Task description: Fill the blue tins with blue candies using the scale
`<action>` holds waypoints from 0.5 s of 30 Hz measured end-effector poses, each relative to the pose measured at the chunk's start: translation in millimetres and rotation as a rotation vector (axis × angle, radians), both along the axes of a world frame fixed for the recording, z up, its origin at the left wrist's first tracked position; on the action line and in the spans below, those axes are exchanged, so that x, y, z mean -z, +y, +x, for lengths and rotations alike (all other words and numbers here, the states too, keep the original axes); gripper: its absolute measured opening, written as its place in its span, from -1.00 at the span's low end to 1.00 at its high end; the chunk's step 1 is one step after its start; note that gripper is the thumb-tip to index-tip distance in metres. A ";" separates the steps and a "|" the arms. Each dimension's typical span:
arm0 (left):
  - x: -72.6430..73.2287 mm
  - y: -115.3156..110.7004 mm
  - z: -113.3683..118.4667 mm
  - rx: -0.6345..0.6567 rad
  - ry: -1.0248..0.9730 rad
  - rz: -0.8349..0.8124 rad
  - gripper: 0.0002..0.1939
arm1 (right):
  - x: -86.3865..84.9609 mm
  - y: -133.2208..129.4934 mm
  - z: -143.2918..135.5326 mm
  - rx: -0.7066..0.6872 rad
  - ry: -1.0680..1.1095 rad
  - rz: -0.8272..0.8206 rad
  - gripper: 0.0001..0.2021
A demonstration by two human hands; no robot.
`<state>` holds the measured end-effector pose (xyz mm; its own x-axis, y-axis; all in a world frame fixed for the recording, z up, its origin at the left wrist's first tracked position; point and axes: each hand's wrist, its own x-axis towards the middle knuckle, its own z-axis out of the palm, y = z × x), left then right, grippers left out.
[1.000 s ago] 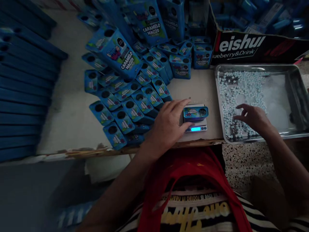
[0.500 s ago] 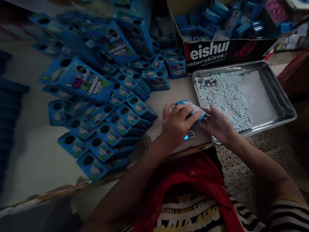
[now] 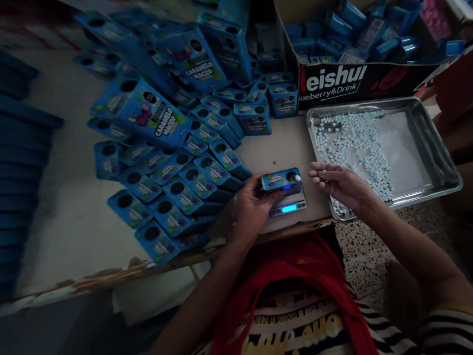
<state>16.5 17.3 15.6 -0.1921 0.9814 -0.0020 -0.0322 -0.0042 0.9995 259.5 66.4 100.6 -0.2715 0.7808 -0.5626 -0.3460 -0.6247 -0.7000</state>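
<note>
Currently left fingers (image 3: 272, 198) clasp blue box (image 3: 278, 180); right fingers (image 3: 327, 175) parted, hold unclear (tray (image 3: 404, 140): pellets (image 3: 370, 143)).

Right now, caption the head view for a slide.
Left hand holding blue box at lit scale; right hand over edge of metal tray.

You can pass over open tabletop (image 3: 283, 140) just above centre; blue boxes (image 3: 173, 133) block left, metal tray (image 3: 402, 148) right.

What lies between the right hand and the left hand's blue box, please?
The head view shows a strip of tabletop, and a white piece by the box.
</note>
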 end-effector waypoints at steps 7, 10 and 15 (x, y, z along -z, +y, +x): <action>-13.0 -16.4 -7.5 0.008 0.362 0.216 -0.47 | -16.4 -0.2 4.5 -0.162 -0.112 0.114 -0.70; -35.1 -28.2 -22.5 -0.039 0.541 0.374 -0.50 | -30.8 1.9 -0.9 -0.201 -0.157 0.162 -0.63; -70.1 -48.5 -49.8 -0.099 0.750 0.484 -0.60 | -46.6 -0.8 0.1 -0.183 -0.238 0.180 -0.72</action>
